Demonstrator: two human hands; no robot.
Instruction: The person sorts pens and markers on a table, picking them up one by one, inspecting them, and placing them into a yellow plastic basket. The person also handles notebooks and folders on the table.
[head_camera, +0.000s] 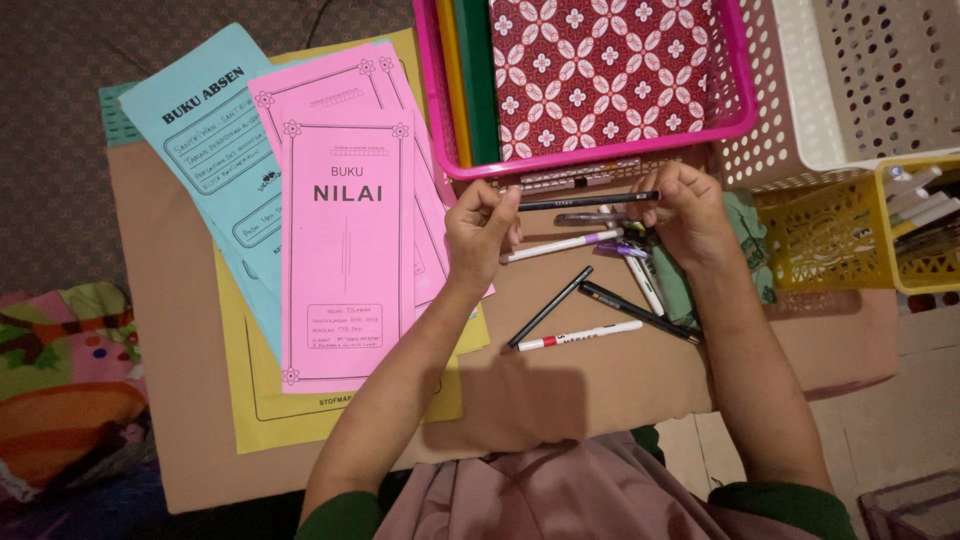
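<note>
1. Hands first: my left hand (482, 228) and my right hand (683, 208) meet in the upper middle of the frame, each pinching one end of a thin black pen (588, 201) held level between them, fingers narrow, just below the rim of the pink plastic basket (590, 157).
2. I judge the step in hand to be a close look at this one pen, picked out from the loose heap of pens and markers (610, 270) lying under my hands.
3. The next move, as I judge it, calls for a steady light pinch, since the barrel is slim and smooth and could roll out of my fingertips.
4. The heap lies on a flat brown cardboard sheet (600, 380); in it I see a white marker with a red band (580, 335), a white pen with a purple cap (562, 244) and two more slim black pens.
5. The pink basket holds a red cloth-patterned book with white flower shapes (600, 70).
6. At the left of the frame lie thin paper booklets, pink (345, 250) over light blue (215, 150), on a yellow paper folder (250, 400).
7. At the upper right stand a white perforated plastic basket (850, 80) and a yellow lattice basket (830, 235) with more pens inside.
</note>
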